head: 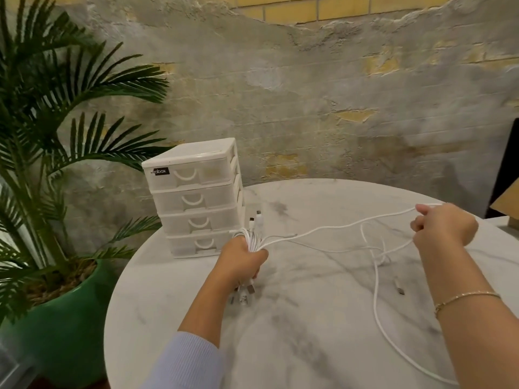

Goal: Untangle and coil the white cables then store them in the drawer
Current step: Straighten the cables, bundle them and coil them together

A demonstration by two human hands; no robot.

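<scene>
We can read only "box" on a small black label (159,172) at ten o'clock on the white plastic drawer tower (193,197); the letters before it are blurry.

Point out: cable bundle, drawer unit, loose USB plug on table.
cable bundle (252,240): head view, strands above left hand's grip.
drawer unit (193,198): head view, second drawer front.
loose USB plug (400,289): head view, metal end.

One head-worn view, wide-angle, looking forward and down over the round marble table (323,318) from close in. Both forearms reach in from six o'clock. The drawer unit (196,200) sits at eleven o'clock, the plastered wall (309,108) fills twelve, and the potted palm (56,164) crowds nine.
</scene>
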